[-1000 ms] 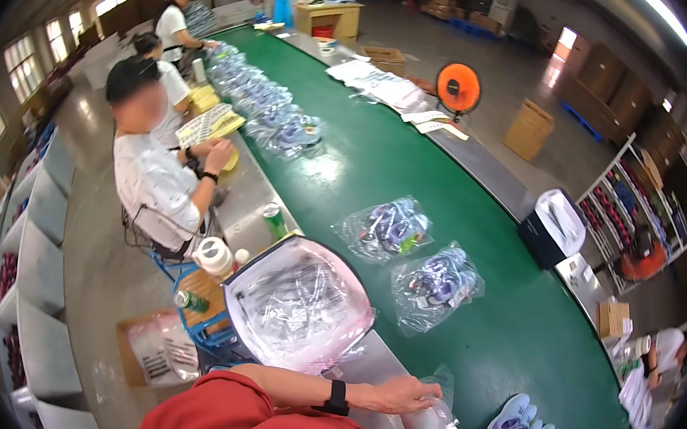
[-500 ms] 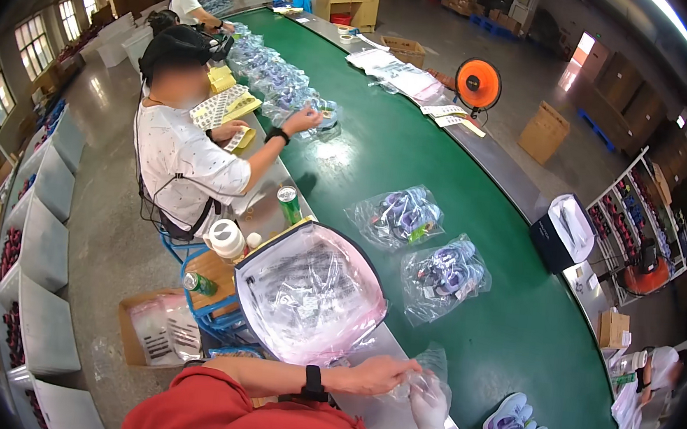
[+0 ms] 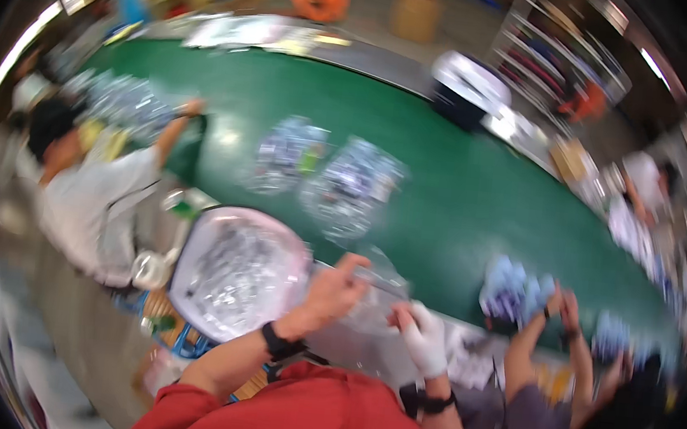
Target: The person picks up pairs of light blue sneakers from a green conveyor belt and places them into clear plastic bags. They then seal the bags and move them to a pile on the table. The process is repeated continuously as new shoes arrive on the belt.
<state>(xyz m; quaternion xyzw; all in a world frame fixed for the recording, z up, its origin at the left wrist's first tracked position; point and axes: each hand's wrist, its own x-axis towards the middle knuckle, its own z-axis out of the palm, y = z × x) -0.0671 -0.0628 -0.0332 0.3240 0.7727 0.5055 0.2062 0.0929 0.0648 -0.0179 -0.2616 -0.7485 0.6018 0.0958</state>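
A thin clear plastic bag is stretched between my two hands over the near edge of the green belt. My bare left hand pinches one side of it, a black band on the wrist. My right hand, in a white glove that leaves fingertips bare, is closed on the other side. Left of my hands stands a pinkish tub filled with clear plastic bags. Two bagged pairs of bluish-purple shoes, one pair left of the other pair, lie on the belt beyond. Motion blurs the details.
The green belt curves across in front. At left a co-worker reaches over it toward bagged shoes. At right, another person's hands are by light blue shoes. A dark box with white lining stands on the far edge.
My view has swung to the right, so the tub and bagged shoes sit further left. My hands have moved apart with the bag between them.
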